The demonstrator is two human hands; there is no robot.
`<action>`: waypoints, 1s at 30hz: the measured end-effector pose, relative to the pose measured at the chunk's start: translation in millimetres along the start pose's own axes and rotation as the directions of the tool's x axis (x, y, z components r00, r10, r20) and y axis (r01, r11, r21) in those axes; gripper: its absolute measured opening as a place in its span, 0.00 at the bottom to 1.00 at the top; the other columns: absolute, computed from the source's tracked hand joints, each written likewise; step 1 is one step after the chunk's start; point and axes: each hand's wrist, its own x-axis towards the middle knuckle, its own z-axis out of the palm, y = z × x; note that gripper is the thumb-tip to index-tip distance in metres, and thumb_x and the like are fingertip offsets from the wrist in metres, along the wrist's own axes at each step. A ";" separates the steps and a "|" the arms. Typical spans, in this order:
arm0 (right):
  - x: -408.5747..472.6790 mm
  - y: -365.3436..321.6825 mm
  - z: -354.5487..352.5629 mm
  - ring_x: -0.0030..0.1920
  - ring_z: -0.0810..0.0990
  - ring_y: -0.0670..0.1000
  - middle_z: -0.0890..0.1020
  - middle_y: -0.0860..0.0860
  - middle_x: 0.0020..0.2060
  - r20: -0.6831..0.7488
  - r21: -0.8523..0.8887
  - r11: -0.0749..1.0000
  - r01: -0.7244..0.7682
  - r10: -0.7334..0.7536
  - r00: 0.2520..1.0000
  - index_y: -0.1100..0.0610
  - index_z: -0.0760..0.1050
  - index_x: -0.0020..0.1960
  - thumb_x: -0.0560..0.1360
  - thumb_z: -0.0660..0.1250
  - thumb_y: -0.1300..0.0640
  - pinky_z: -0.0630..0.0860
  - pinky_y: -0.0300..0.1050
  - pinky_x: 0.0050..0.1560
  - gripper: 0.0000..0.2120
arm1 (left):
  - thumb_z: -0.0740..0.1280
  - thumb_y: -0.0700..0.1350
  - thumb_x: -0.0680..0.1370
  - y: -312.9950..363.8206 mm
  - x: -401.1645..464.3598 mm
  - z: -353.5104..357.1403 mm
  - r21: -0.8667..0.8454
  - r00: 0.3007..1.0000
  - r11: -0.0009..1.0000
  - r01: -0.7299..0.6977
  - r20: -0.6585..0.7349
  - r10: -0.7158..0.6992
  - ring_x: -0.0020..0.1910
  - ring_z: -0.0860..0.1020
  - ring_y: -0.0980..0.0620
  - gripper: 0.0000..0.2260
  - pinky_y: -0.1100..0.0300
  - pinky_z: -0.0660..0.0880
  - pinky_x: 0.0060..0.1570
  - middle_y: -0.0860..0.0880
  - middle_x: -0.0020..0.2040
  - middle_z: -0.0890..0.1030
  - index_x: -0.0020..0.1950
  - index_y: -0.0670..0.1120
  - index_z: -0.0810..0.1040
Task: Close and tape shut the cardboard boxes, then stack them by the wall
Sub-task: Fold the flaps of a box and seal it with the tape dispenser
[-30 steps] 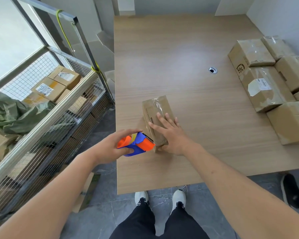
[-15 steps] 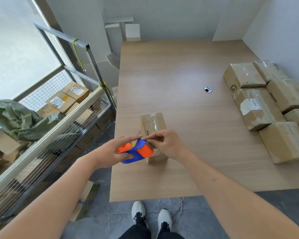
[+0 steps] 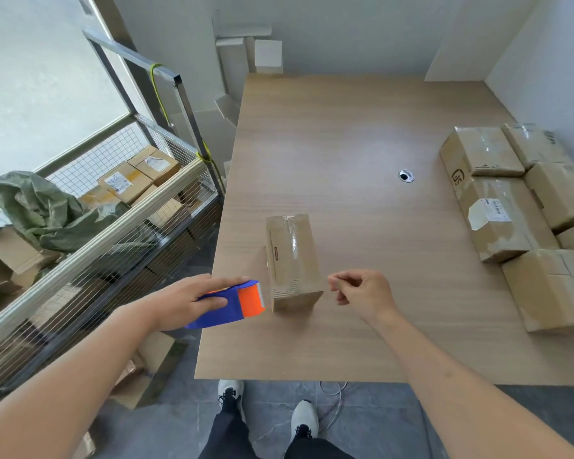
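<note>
A small cardboard box (image 3: 292, 256) stands on the wooden table (image 3: 345, 134) near its front left, with clear tape running along its top. My left hand (image 3: 186, 298) grips a blue and orange tape dispenser (image 3: 234, 303) just left of the box's near end. My right hand (image 3: 362, 291) hovers just right of the box, off it, with its fingers curled and thumb meeting the fingertips; I see nothing in it. Several taped boxes (image 3: 497, 213) lie together by the wall at the table's right side.
A wire cage cart (image 3: 113, 233) on the left holds more cardboard boxes (image 3: 130, 180) and a green sack (image 3: 40, 207). A cable hole (image 3: 406, 176) sits mid-table. Flat cardboard pieces (image 3: 252, 54) lean on the far wall. My shoes (image 3: 265, 409) are at the table's front edge.
My right hand lifted off the box top, met the dispenser, then drew away to the right. My left hand pulled the dispenser back to the left of the box.
</note>
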 end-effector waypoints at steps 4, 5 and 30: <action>0.2 15.5 11.5 0.29 0.80 0.50 0.86 0.50 0.35 -0.068 -0.021 0.999 -0.039 0.038 0.997 0.54 0.88 0.44 0.75 0.76 0.61 0.84 0.47 0.35 0.04 | 0.60 0.52 0.85 -3.8 9.8 4.1 -0.002 0.999 1.000 0.019 0.046 -0.019 0.53 0.72 0.68 0.22 0.62 0.68 0.55 0.65 0.54 0.73 0.73 0.77 0.61; 1.4 19.0 13.8 0.28 0.80 0.50 0.87 0.50 0.35 -0.091 -0.024 0.999 -0.048 0.046 0.995 0.54 0.88 0.45 0.75 0.76 0.61 0.84 0.48 0.35 0.03 | 0.60 0.53 0.85 -5.3 12.7 5.0 0.007 0.998 1.000 0.020 0.062 -0.021 0.55 0.73 0.65 0.22 0.59 0.69 0.58 0.63 0.57 0.74 0.73 0.77 0.60; 29.4 51.7 94.7 0.82 0.53 0.54 0.55 0.51 0.83 0.403 -0.762 0.245 0.600 -0.546 0.735 0.47 0.57 0.82 0.85 0.45 0.36 0.57 0.60 0.79 0.30 | 0.60 0.53 0.85 -17.7 44.0 34.9 -0.073 0.994 0.995 0.074 0.082 -0.067 0.58 0.75 0.54 0.24 0.51 0.72 0.64 0.56 0.58 0.75 0.72 0.80 0.58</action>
